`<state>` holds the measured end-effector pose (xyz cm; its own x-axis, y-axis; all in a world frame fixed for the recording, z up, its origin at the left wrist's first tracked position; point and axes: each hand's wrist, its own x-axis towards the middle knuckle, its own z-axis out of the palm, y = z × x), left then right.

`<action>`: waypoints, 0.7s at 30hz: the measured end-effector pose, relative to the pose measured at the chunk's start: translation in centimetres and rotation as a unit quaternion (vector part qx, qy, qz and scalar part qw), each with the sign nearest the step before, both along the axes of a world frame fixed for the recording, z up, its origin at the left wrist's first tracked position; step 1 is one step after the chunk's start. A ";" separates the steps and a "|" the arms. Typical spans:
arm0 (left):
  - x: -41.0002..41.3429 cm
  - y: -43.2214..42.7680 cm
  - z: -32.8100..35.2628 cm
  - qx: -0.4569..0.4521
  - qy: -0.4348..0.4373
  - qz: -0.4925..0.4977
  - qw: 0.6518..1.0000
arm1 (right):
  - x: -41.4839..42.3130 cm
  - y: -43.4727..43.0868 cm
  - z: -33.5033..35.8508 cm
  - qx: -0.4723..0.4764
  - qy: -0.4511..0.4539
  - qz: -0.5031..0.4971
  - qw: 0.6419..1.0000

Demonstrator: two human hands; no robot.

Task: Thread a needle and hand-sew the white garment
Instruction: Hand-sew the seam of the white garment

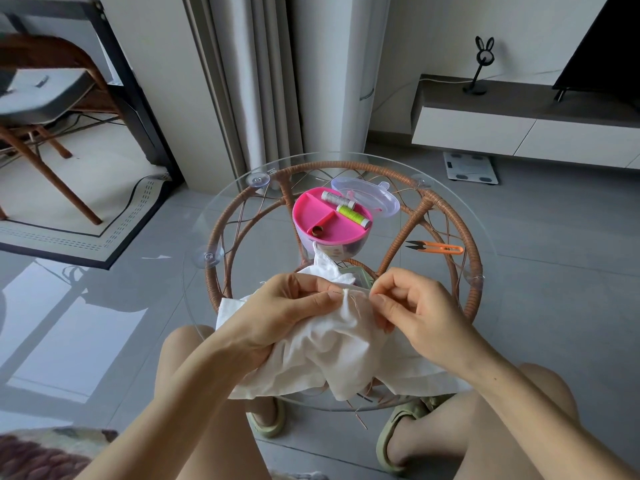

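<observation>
The white garment (332,351) lies bunched on the near edge of the round glass table (221,216), spilling toward my lap. My left hand (277,310) grips a gathered fold of it, thumb and forefinger pinching a small peak of cloth. My right hand (412,306) sits just right of that peak, fingertips pinched together against the cloth on something too fine to make out, likely the needle. A thin thread (353,301) loops beside the peak.
A pink sewing kit tray (318,218) holds a grey spool, a green spool (353,211) and a thimble; its clear lid (367,195) lies behind. Orange thread snips (436,247) rest at the table's right. My knees and slippered feet are under the table.
</observation>
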<state>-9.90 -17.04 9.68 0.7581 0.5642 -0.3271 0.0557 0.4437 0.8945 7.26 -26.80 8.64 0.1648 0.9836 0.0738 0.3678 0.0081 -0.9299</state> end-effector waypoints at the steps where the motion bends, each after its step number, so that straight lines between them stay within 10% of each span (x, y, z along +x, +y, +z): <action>1: 0.2 -0.1 -0.1 0.012 0.005 0.002 1.000 | -0.3 0.2 0.1 0.006 0.003 -0.001 1.000; 4: 0.8 -0.2 -0.4 0.047 0.023 0.021 0.998 | -1.1 0.8 0.2 0.032 -0.011 -0.009 0.999; 10: 1.1 -0.4 -0.4 0.123 0.057 0.030 0.990 | -1.2 0.0 0.2 0.166 -0.354 -0.070 0.918; 17: 1.2 -0.9 -0.3 0.169 0.096 0.011 0.981 | -1.5 0.6 -0.2 0.242 -0.336 -0.063 0.908; 21: 1.5 -0.9 -0.5 0.260 0.176 0.053 0.948 | -2.2 -0.6 2.2 0.246 -0.144 0.000 0.959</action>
<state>-8.43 -17.92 9.14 0.5830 0.7859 -0.2061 0.3714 -0.0321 0.9279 5.07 -27.43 10.86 0.0678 0.8182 0.5709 0.6092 0.4192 -0.6731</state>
